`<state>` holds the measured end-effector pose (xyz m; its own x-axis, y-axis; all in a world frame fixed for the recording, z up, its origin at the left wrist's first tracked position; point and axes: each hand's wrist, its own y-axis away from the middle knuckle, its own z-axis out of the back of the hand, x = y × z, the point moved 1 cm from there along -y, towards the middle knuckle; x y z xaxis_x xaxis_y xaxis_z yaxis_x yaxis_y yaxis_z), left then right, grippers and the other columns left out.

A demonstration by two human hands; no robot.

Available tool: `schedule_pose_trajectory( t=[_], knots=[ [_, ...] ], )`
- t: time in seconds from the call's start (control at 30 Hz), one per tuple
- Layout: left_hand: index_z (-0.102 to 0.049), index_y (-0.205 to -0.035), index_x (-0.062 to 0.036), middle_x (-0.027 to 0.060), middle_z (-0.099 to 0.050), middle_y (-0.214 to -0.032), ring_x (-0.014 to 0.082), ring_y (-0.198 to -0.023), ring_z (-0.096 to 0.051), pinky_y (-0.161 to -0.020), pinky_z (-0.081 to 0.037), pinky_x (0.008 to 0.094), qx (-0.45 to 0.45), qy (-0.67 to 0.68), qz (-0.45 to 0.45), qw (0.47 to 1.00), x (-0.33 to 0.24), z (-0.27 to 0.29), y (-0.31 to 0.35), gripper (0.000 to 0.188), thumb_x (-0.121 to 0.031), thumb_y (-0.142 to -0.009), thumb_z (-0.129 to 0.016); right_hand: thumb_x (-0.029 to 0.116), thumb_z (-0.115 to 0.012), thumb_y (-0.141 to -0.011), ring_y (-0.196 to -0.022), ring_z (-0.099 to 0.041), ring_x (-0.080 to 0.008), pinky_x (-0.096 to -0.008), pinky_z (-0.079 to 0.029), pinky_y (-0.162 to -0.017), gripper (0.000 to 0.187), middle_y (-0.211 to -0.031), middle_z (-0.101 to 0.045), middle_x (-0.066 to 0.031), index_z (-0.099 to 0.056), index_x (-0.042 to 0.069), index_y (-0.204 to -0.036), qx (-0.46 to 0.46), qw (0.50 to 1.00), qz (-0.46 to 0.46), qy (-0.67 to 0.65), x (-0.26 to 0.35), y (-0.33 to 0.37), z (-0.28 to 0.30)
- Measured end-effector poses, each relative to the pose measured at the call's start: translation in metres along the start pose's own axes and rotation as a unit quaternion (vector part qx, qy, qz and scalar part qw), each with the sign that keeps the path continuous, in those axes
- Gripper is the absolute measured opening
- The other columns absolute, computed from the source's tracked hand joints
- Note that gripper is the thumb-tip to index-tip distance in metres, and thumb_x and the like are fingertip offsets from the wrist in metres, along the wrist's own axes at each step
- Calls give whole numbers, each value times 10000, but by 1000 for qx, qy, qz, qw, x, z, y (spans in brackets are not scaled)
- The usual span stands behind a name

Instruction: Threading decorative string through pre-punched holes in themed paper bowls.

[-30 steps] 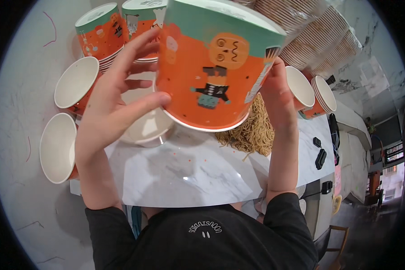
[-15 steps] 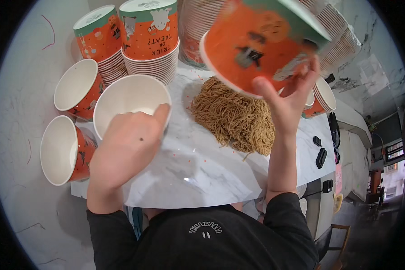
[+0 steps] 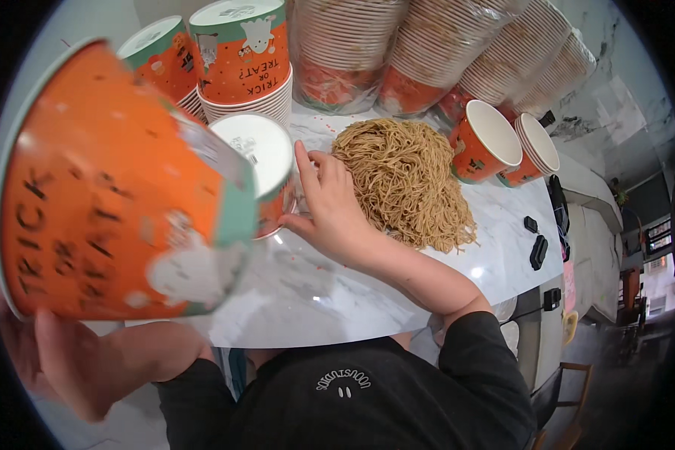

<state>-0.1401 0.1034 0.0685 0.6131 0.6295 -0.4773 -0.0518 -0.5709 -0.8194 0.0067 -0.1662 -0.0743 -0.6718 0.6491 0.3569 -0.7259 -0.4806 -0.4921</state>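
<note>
My left hand (image 3: 79,367) is raised at the left, its fingers closed on the rim of an orange and green paper cup (image 3: 120,195). That cup is tilted on its side close to the camera, slightly blurred, and covers part of the table. An upside-down paper cup (image 3: 261,146) stands on the marble-patterned table (image 3: 307,300), its white base up. Against its right side is my right hand (image 3: 330,202), open, with thumb and forefinger spread apart. A heap of tan, noodle-like strands (image 3: 405,180) lies just beyond that hand.
Stacks of upside-down cups (image 3: 240,60) stand at the back left. Plastic-wrapped cup stacks (image 3: 345,52) line the back. On the right are an upright cup (image 3: 487,142), a small nested stack (image 3: 532,154) and small black objects (image 3: 538,251) near the table edge.
My right hand has brought its cup down and left, upside down onto the table. My left hand has lifted an open cup up and left, turning it on its side.
</note>
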Motion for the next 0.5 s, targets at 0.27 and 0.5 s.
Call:
schedule_pose_trajectory(
  t=[0.27, 0.5],
  knots=[
    [-706, -877, -59, 51, -626, -699, 219, -559, -603, -484, -431, 344, 677, 189, -96, 705, -35, -89, 47, 226, -63, -655, -744, 66, -697, -837, -970, -633, -354, -440, -513, -860, 139, -939, -667, -148, -753, 32, -961, 3, 997, -63, 33, -46, -21, 117],
    [-592, -881, -40, 112, -602, -773, 331, -763, -646, -611, -500, 432, 797, 71, -85, 594, -24, -101, 81, 167, -62, -726, -647, 102, -759, -808, -944, -607, -318, -415, -501, -850, 127, -912, -646, -98, -750, 36, -916, 46, 994, 17, 94, -63, -12, 101]
  ],
)
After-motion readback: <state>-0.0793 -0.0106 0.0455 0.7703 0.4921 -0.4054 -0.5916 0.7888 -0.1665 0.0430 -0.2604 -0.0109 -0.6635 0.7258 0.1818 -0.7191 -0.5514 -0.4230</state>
